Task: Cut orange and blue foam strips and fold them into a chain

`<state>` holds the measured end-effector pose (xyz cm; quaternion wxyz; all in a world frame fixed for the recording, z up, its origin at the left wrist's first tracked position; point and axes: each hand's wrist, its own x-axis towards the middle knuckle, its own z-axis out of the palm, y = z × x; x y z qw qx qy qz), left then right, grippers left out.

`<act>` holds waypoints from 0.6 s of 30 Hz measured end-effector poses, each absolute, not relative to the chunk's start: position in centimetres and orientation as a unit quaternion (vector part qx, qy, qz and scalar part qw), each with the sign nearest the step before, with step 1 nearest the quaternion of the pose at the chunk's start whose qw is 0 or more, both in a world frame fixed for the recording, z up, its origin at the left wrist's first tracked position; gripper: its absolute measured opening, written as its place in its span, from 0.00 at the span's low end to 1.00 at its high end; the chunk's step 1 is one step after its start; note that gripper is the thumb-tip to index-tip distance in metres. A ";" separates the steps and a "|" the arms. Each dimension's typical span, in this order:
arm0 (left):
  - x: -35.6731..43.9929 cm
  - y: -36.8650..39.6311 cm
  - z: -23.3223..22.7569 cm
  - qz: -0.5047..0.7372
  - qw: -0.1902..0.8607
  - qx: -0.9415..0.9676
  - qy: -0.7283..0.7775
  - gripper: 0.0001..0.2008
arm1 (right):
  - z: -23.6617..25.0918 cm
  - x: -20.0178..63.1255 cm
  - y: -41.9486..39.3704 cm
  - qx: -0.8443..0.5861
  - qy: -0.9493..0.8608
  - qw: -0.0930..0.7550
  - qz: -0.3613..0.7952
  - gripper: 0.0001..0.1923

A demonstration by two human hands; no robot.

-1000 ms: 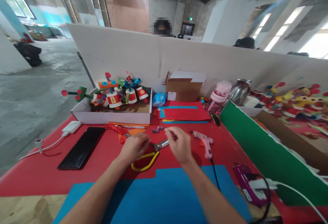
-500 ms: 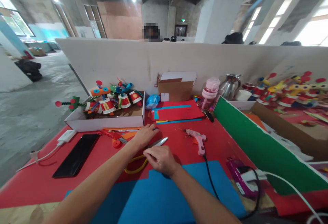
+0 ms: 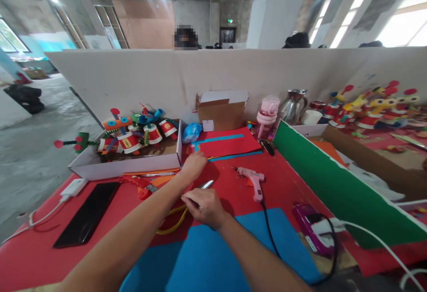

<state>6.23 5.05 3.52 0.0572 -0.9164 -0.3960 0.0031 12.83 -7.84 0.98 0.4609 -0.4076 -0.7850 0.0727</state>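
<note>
My left hand (image 3: 194, 165) reaches forward over the red table. Its curled fingers touch down by the near edge of a stack of red and blue paper sheets (image 3: 227, 145), right beside the white box's corner. What is under its fingers is hidden. My right hand (image 3: 204, 205) lies closer to me on the yellow-handled scissors (image 3: 171, 221), fingers curled over the part where the blades meet the handles. The steel blade tip (image 3: 207, 184) pokes out beyond it.
A white box (image 3: 133, 165) of paper-cup toys stands at the left, with a black phone (image 3: 85, 214) and charger cable before it. To the right lie a pink glue gun (image 3: 251, 178), a purple device (image 3: 310, 227) and a green board (image 3: 333, 185). Blue paper (image 3: 213, 261) lies near me.
My left hand moved forward from near the scissors to the paper stack. My right hand dropped from a raised pinch onto the scissors. The camera has turned slightly left.
</note>
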 end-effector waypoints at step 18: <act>5.9 4.0 4.2 -0.010 -0.013 -0.880 -0.475 0.11 | 0.3 13.3 -6.5 -0.521 -0.585 0.561 0.268 0.13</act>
